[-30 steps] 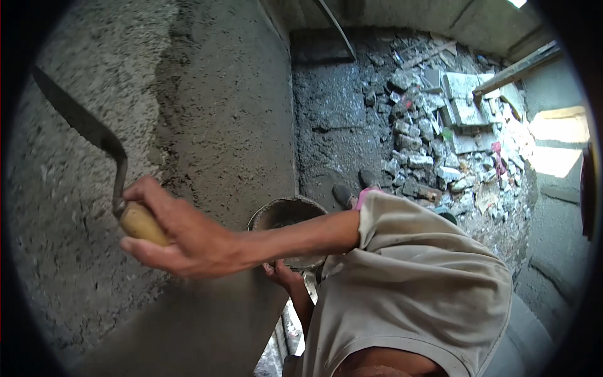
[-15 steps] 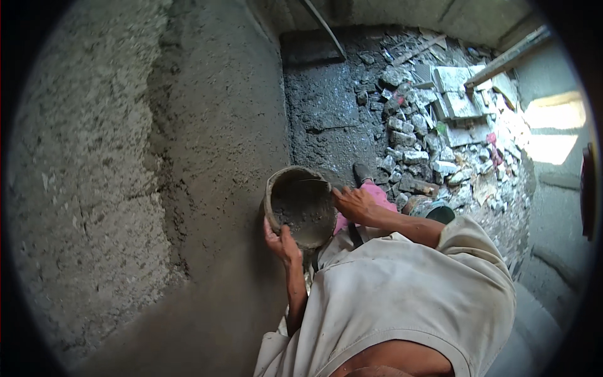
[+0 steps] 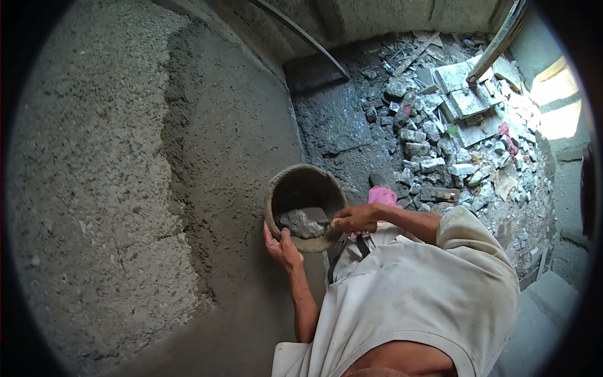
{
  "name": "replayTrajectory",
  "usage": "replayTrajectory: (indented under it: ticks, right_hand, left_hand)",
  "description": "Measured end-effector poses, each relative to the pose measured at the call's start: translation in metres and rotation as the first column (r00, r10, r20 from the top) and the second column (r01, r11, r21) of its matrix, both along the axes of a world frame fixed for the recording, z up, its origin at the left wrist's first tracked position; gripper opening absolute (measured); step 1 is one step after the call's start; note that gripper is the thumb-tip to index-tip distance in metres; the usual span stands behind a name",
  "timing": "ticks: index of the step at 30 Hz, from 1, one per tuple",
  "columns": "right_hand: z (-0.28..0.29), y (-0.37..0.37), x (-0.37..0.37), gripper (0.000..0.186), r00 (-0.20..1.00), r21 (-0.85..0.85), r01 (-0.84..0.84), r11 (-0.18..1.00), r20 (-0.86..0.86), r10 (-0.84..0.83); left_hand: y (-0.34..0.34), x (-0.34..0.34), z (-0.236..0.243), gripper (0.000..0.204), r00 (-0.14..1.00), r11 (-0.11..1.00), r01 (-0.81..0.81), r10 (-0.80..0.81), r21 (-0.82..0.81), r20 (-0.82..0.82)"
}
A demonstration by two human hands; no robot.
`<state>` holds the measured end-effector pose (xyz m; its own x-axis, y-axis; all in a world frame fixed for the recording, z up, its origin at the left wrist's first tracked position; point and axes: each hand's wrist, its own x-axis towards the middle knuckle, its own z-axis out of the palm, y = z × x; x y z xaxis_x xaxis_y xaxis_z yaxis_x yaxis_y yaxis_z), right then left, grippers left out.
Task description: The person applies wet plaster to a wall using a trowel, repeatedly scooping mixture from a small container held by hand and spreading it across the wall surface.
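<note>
A round, mortar-caked bucket (image 3: 271, 207) is tilted beside the wall in front of my body, its mouth facing me. My left hand (image 3: 286, 252) cups its lower left side, thumb near the rim and fingers wrapped round the outside. At the right of the bucket's mouth, my right hand (image 3: 357, 218) is closed round the handle of a trowel (image 3: 316, 215). The trowel's blade lies inside, next to wet grey mortar (image 3: 298, 223). Part of the blade is hard to tell apart from the mortar.
To the left rises a wall with fresh smooth plaster (image 3: 232, 113) beside a rougher strip (image 3: 107, 157). Broken bricks and rubble (image 3: 433, 151) cover the floor at right, with pale slabs (image 3: 461, 94) and a leaning wooden post (image 3: 499, 41). A long strip (image 3: 308, 38) leans in the far corner.
The bucket has tipped more toward me, showing wet mortar inside. My right hand has moved slightly right and down, and the trowel blade now shows in the bucket. My left hand keeps its hold.
</note>
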<state>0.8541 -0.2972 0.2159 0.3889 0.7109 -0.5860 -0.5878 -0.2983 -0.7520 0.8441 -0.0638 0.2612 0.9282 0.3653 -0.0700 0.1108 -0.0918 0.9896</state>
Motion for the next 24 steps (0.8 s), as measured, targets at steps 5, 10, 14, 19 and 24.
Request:
replayTrajectory:
  ticks: [5, 10, 14, 19, 24]
  right_hand:
    - [-0.002, -0.03, 0.032, 0.038, 0.988, 0.087, 0.153, 0.984, -0.026, -0.151]
    - [-0.023, -0.051, 0.078, 0.035, 0.929, 0.178, 0.357, 0.917, -0.168, -0.329]
    - [-0.045, -0.072, 0.137, 0.035, 0.761, 0.269, 0.629, 0.729, -0.406, -0.506]
    - [-0.087, -0.111, 0.254, 0.033, 0.428, 0.077, 0.904, 0.421, -0.176, -0.887]
    - [-0.12, -0.151, 0.402, 0.029, 0.015, 0.03, 0.999, 0.027, 0.345, -0.938]
  left_hand:
    - [-0.009, 0.048, -0.009, 0.065, 0.991, 0.969, -0.133, 0.126, -0.209, -0.045]
    - [-0.026, 0.111, -0.05, 0.072, 0.973, 0.959, -0.207, 0.182, -0.194, -0.139]
    - [-0.046, 0.163, -0.083, 0.065, 0.947, 0.962, -0.26, 0.237, -0.083, -0.216]
    - [-0.063, 0.197, -0.13, 0.06, 0.843, 0.912, -0.338, 0.402, 0.231, -0.356]
    - [-0.073, 0.209, -0.154, 0.049, 0.713, 0.89, -0.344, 0.455, 0.3, -0.533]
